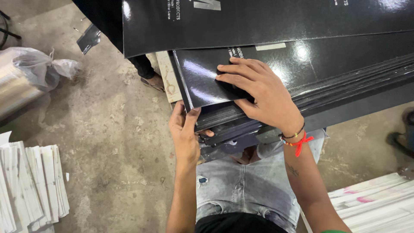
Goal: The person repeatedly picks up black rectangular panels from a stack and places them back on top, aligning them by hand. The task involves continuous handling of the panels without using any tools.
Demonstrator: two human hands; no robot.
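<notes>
A stack of glossy black printed sheets (327, 69) lies across my lap, its near corner toward me. My left hand (184, 133) grips that corner from below, thumb on the top sheet's edge and fingers under the stack. My right hand (258, 92) lies flat on the top sheet, fingers spread and pointing left, pressing it down. A red thread band and dark bracelet circle my right wrist (297, 140). A larger black sheet (258, 21) overlaps the stack at the top.
Bare concrete floor (108, 142) spreads to the left. Bundles of white strips (34, 185) lie at the lower left, more white sheets (375, 198) at the lower right. A plastic-wrapped roll (26, 82) sits at the left. Another person's sandalled foot (153, 80) stands beyond the stack.
</notes>
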